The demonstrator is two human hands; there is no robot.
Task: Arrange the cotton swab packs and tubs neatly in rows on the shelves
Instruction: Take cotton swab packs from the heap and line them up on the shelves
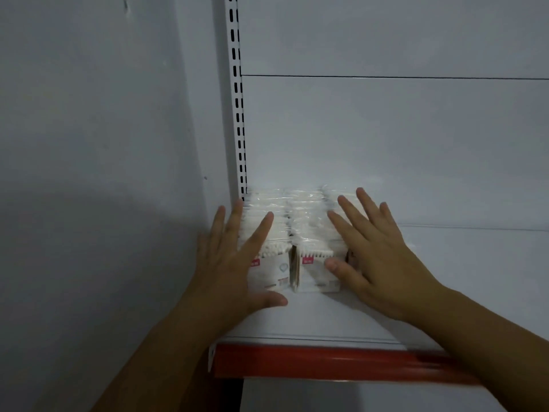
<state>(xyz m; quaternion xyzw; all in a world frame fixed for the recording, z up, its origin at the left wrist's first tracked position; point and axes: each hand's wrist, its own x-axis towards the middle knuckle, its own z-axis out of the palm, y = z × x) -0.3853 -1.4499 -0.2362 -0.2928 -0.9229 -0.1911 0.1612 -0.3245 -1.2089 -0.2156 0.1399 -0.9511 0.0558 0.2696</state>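
**Q:** What lay nearest in the view?
**A:** The red shelf edge, running along the front.

**Q:** And just beyond the red shelf edge?
**A:** The white shelf. On it were the left hand and right hand, each flat with fingers straight and spread. Neither gripped anything; both rested on the cotton swab packs.

**Q:** Where were the packs?
**A:** They stood in close rows behind the red shelf edge, toward its left end. The rows reached back to the slotted upright and the back panel.
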